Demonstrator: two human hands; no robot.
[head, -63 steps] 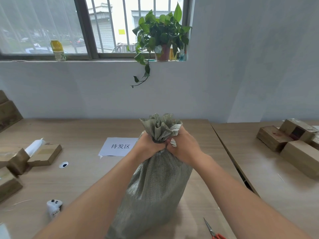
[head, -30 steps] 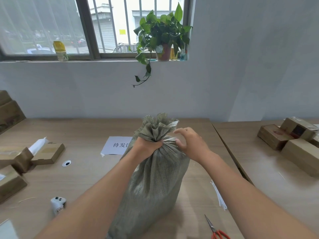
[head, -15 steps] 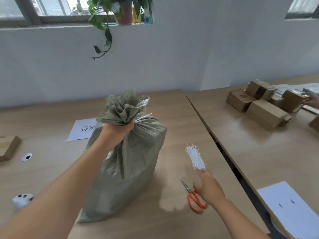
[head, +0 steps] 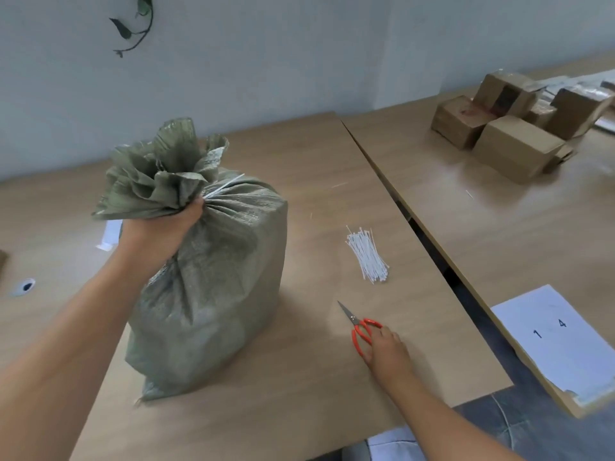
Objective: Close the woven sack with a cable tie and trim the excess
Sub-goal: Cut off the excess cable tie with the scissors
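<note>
Left hand (head: pixel 159 231) grips the tied sack (head: pixel 206 277) neck, steadying it mid-frame, while right hand (head: pixel 386 351) fingers curl onto scissors (head: pixel 361 327) lower right.

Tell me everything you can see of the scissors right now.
The scissors lie flat on the wooden table, right of the woven sack and nearer the camera than the bundle of cable ties. They have orange-red loop handles and short, pointed metal blades, closed and aimed away towards the upper left. The right hand touches the handles; its fingers partly cover them, so the grip is unclear.
</note>
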